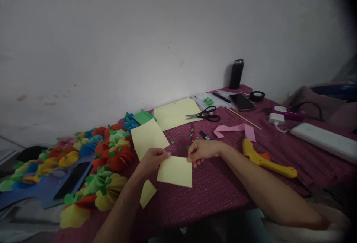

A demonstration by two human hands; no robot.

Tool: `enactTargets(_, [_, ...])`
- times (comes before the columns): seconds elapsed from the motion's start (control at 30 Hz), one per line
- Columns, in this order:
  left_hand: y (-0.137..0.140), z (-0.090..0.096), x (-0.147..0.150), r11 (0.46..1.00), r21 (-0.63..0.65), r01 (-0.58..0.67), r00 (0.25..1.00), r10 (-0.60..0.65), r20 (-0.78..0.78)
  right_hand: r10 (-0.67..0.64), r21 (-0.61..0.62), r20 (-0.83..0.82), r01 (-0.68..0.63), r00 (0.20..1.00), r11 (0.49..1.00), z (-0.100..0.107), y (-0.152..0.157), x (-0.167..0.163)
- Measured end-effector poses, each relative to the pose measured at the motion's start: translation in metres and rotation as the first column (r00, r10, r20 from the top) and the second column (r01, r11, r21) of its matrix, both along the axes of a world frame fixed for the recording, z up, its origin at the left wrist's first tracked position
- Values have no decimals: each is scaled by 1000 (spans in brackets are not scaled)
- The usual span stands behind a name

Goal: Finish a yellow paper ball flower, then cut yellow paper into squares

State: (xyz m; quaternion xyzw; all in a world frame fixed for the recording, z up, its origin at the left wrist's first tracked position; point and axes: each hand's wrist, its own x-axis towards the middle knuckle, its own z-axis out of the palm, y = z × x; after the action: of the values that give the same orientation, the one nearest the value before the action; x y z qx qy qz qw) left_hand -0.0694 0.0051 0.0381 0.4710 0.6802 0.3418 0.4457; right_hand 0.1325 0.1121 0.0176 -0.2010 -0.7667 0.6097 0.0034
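A small pale yellow sheet of paper (175, 172) is held up between my two hands over the table. My left hand (153, 162) pinches its upper left corner, and my right hand (201, 152) pinches the upper right one. Behind my left hand lies a larger yellow sheet (147, 137). A small yellow paper scrap (147, 194) rests beside my left wrist. Farther back, black-handled scissors (205, 114) lie with blades slightly apart at the edge of a stack of yellow paper (177, 114).
Colourful folded-paper pumpkins (119, 157) crowd the left. A yellow glue gun (264, 161), pink paper strip (237, 128) and wooden stick (242, 118) lie right. Beyond are a phone (242, 102), black tape roll (257, 96), dark bottle (236, 74) and white power strip (323, 140). Green scraps dot the cloth.
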Motion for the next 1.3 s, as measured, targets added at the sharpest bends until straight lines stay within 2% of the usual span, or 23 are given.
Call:
enactTargets(0.1, [-7, -4, 7, 997, -20, 73, 997, -73, 2, 90, 37, -50, -89, 995, 995, 0, -11, -6])
enactTargets(0.27, [-13, -8, 19, 991, -42, 124, 992, -124, 7, 25, 73, -64, -20, 998, 997, -11, -23, -18])
enactTargets(0.33, [-14, -7, 17, 993, -49, 108, 994, -108, 7, 25, 48, -34, -23, 999, 999, -14, -22, -19])
enactTargets(0.47, [-16, -5, 4, 991, -106, 78, 996, -82, -35, 106, -38, 12, -105, 994, 994, -14, -18, -16])
enactTargets(0.63, [-15, -15, -7, 981, -96, 171, 983, -177, -54, 199, -67, 81, -194, 977, 979, -11, -18, -12])
enactTargets(0.77, [-8, -24, -8, 981, -54, 186, 979, -190, -72, 218, -96, 111, -208, 970, 974, -7, -17, -12])
enactTargets(0.87, [-2, -24, -10, 994, 37, 107, 987, -101, -128, 184, -101, 115, -173, 976, 980, -1, -17, -8])
enactTargets(0.93, [-3, -21, -10, 985, 171, -6, 993, 27, -119, 78, -107, 89, -68, 993, 992, 1, -21, -4])
enactTargets(1.0, [-10, -17, -7, 941, 317, -114, 983, 153, -98, -65, -137, 64, 73, 996, 988, 0, -28, 3])
enactTargets(1.07, [-22, -16, 1, 891, 435, -129, 961, 220, -166, -182, -170, 64, 191, 981, 967, -5, -39, 12])
enactTargets(1.13, [-35, -18, 13, 876, 479, -49, 928, 217, -302, -235, -174, 95, 249, 967, 953, -10, -52, 20])
enactTargets(1.2, [-46, -24, 26, 863, 492, 110, 879, 146, -454, -243, -120, 142, 261, 959, 958, -12, -64, 30])
enactTargets(1.23, [-50, -28, 31, 859, 465, 214, 844, 77, -531, -244, -43, 167, 254, 955, 966, -11, -69, 35])
enactTargets(1.27, [-52, -31, 37, 848, 428, 313, 800, 7, -600, -264, 87, 183, 251, 947, 964, -9, -73, 40])
enactTargets(1.3, [-53, -34, 41, 831, 379, 407, 746, -62, -664, -302, 256, 184, 251, 935, 933, -7, -76, 45])
